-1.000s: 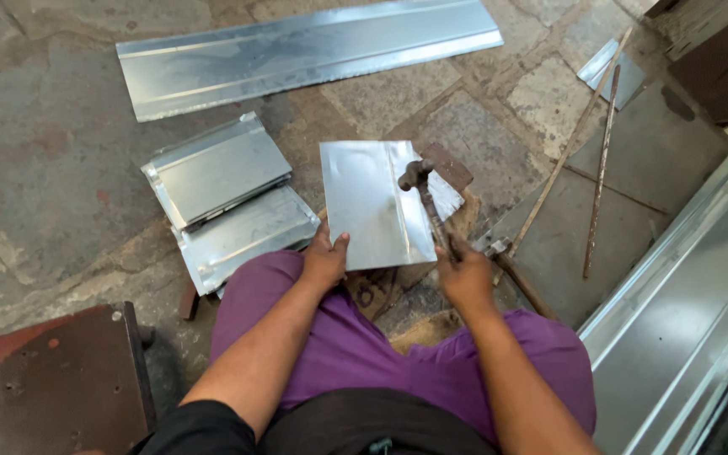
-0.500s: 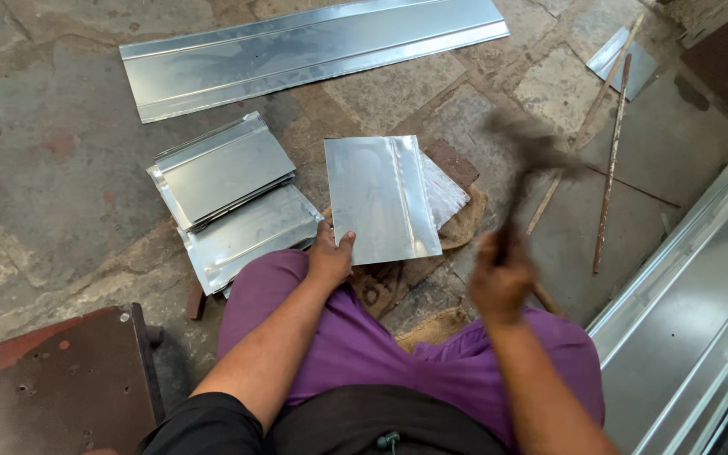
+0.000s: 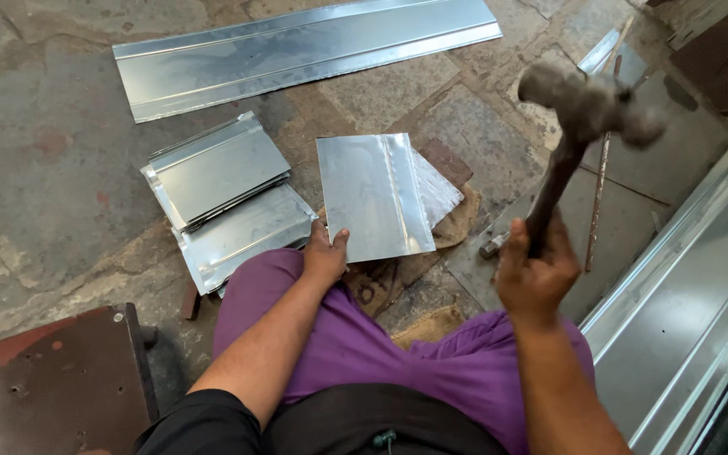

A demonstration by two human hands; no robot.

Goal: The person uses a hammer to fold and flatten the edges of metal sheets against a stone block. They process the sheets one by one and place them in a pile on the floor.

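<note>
My right hand [image 3: 537, 274] grips the hammer [image 3: 587, 114], raised; left hand [image 3: 324, 257] pins the metal sheet [image 3: 372, 198] flat on the floor. Best to strike squarely along the seam, fingers clear.

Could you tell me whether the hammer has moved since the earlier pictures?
Yes. The hammer, gripped in the right hand, has swung up and right, off the metal sheet.
</note>
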